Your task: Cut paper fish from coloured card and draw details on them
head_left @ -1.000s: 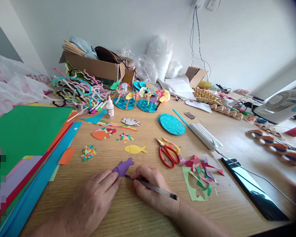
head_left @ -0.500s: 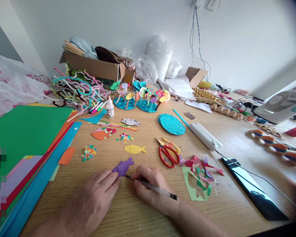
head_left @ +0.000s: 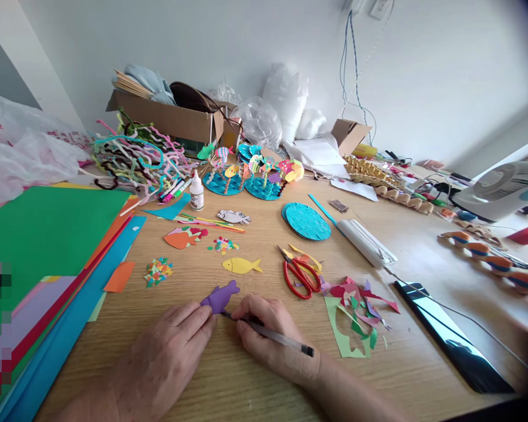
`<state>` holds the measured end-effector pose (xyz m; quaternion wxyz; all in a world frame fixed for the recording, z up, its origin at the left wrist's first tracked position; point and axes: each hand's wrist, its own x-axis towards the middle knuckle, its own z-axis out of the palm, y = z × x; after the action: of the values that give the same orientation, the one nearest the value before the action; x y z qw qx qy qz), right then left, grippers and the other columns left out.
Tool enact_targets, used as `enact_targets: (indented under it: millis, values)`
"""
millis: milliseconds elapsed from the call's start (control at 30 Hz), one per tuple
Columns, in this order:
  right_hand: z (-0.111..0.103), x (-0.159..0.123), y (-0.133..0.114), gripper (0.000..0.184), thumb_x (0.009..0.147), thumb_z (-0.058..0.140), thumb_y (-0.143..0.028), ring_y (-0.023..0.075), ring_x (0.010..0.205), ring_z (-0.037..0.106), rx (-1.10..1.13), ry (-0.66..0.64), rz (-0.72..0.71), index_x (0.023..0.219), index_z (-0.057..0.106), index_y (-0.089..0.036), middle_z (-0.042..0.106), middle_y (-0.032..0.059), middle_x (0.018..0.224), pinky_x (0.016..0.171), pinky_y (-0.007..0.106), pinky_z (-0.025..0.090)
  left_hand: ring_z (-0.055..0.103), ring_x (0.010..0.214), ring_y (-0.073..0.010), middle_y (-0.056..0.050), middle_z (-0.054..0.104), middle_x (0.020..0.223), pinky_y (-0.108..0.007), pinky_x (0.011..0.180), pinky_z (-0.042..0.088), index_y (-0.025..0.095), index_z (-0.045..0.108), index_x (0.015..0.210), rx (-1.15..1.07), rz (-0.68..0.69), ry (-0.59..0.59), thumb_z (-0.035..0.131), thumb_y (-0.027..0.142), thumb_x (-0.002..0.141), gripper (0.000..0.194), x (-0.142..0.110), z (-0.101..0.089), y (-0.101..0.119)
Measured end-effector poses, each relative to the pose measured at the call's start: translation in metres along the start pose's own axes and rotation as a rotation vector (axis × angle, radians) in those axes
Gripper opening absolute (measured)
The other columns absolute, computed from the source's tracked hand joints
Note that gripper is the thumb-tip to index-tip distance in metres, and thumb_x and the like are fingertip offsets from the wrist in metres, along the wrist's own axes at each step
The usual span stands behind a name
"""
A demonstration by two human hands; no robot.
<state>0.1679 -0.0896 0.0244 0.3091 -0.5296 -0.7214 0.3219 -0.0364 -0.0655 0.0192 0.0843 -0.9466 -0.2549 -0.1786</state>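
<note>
A purple paper fish (head_left: 219,297) lies on the wooden table, its tail pointing away to the upper right. The fingers of my left hand (head_left: 178,337) press its front part against the tabletop and hide that end. My right hand (head_left: 270,334) grips a pen (head_left: 275,334) with a black cap end and a translucent barrel. The pen's tip meets the lower edge of the purple fish. Just beyond lies a yellow paper fish (head_left: 242,266) with an eye and a gill line drawn on. Red-handled scissors (head_left: 300,278) rest beyond my right hand.
Coloured paper sheets (head_left: 44,234) are stacked at left. Paper scraps (head_left: 356,310) and a dark phone (head_left: 453,337) lie at right. Further back are small confetti piles (head_left: 158,271), orange paper fish (head_left: 180,238), a glue bottle (head_left: 196,193), blue discs (head_left: 307,221) and a white pouch (head_left: 365,241).
The pen tip has shifted very slightly left along the purple fish's lower edge, my right hand moving with it. My left hand and the fish stay in place.
</note>
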Motion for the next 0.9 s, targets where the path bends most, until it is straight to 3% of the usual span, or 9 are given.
enact_targets:
  millis: [333,767,900]
  values:
    - [-0.0031,-0.0005,-0.0029,0.012,0.07,0.048,-0.01,0.0097,0.051,0.048,0.017,0.028,0.032,0.072,0.057,-0.019,0.055,-0.0034,0.059,0.055,0.019,0.04,0.062,0.089,-0.0176,-0.004,0.07,0.096,-0.029,0.081,0.051,0.016,0.067,0.1,0.026,0.014,0.057,0.027,0.008,0.091,0.042,0.001,-0.0021,0.0004]
    - [-0.0005,-0.0002,-0.0011,0.012,0.071,0.05,-0.011,0.0094,0.051,0.049,0.035,0.004,0.009,0.075,0.057,-0.02,0.057,-0.0038,0.061,0.054,0.019,0.041,0.06,0.09,-0.0198,-0.006,0.069,0.096,-0.032,0.082,0.05,0.015,0.067,0.103,-0.026,-0.005,-0.008,0.03,0.01,0.091,0.039,0.0004,-0.0007,0.0008]
    - [-0.0008,-0.0003,-0.0008,0.012,0.07,0.049,-0.011,0.0097,0.051,0.048,0.016,0.001,0.015,0.074,0.057,-0.02,0.057,-0.0037,0.06,0.054,0.019,0.04,0.061,0.09,-0.0196,-0.006,0.07,0.095,-0.032,0.082,0.05,0.015,0.068,0.101,0.006,0.015,0.022,0.026,0.01,0.092,0.043,0.0009,0.0002,0.0007]
